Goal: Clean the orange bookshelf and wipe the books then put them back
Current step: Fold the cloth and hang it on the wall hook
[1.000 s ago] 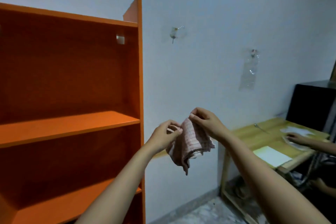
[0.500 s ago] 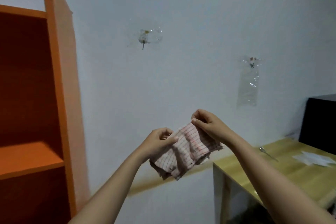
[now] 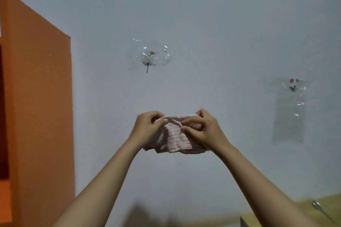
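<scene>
A pink-and-white checked cloth (image 3: 175, 138) is bunched in front of the white wall, held up between both hands. My left hand (image 3: 148, 128) grips its left end with curled fingers. My right hand (image 3: 203, 131) pinches and folds its right end. The orange bookshelf (image 3: 38, 107) stands at the far left; only its outer side panel and a sliver of its dark inside show. No books are in view.
Two hooks under clear plastic hang on the wall, one (image 3: 149, 57) above the cloth and one (image 3: 291, 101) to the right. A wooden table's corner (image 3: 328, 206) with a metal utensil shows at the bottom right.
The view has swung right and up, so the bookshelf has slid to the left edge and the table has dropped low. Both hands have closed together, bunching the cloth.
</scene>
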Available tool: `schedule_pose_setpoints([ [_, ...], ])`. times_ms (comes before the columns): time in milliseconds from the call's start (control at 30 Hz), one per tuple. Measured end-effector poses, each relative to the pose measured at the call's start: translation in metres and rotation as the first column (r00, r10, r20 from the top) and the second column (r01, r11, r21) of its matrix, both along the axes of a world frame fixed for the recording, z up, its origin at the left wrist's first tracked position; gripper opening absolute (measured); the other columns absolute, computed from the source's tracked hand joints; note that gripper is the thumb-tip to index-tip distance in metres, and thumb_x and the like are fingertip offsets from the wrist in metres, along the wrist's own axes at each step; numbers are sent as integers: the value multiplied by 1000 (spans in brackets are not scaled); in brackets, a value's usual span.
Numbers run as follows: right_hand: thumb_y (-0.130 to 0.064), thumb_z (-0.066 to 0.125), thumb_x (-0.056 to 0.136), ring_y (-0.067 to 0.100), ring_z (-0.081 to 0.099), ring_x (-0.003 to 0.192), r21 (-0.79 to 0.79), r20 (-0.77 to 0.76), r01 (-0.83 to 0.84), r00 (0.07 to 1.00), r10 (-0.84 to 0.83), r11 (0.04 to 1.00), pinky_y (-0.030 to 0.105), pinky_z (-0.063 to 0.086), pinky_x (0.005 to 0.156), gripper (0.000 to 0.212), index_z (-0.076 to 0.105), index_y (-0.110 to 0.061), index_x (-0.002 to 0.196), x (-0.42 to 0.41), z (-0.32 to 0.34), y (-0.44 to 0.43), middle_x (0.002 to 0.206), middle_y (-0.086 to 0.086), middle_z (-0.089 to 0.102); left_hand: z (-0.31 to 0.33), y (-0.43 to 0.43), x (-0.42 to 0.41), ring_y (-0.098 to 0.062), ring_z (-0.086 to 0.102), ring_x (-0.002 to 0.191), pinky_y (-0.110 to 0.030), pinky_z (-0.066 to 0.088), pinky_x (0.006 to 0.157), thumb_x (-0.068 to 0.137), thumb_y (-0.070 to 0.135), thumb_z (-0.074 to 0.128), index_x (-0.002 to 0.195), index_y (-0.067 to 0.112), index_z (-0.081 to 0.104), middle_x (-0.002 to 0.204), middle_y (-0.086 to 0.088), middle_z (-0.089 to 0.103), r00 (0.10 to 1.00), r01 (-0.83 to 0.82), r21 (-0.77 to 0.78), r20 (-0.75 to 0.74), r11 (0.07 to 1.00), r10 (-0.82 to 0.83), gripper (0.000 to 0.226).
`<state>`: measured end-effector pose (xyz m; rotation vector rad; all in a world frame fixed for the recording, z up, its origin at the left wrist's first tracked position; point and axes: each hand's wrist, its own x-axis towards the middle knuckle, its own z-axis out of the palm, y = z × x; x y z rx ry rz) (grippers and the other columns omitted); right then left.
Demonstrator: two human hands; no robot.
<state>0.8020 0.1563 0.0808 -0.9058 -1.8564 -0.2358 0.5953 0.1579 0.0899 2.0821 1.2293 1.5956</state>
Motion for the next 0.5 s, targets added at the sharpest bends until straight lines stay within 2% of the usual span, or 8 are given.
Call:
schedule_pose_setpoints([
  [100,-31,78,72,16,53,69,112,-16,-1,1000,3,994,24,44,67,13,76,-30,85,-24,28,27,79,2,49,28,14,-14,4,58,73,-1,38,60,82,16,68,79,21,68,76,14,66,996,-83,97,37,992,79,6],
  [167,-35,76,71,21,55,70,167,-20,-6,1000,10,986,32,48,68,15,76,-29,85,-41,47,46,80,0,47,47,27,-26,1,58,73,-2,40,61,83,16,68,80,19,69,77,10,66,989,-141,139,67,980,132,5],
  [233,-36,75,70,23,56,71,223,-20,-16,1000,22,975,37,50,70,18,76,-27,86,-58,64,63,80,-1,46,64,43,-37,-5,58,73,-5,41,61,83,16,68,83,17,71,80,6,67,978,-197,168,97,966,183,3],
  [400,-26,80,70,23,55,75,276,-60,-23,997,41,961,44,49,76,19,76,-22,88,-85,105,106,83,-1,43,102,84,-56,3,54,68,0,37,57,84,15,67,86,14,72,78,7,64,965,-257,242,108,935,238,6],
  [500,-24,80,70,20,53,75,306,-76,-21,996,47,952,46,49,77,18,76,-20,87,-97,131,134,82,-2,42,127,110,-65,-3,55,68,-1,38,58,83,14,67,88,12,72,77,6,64,962,-274,284,91,919,259,7],
])
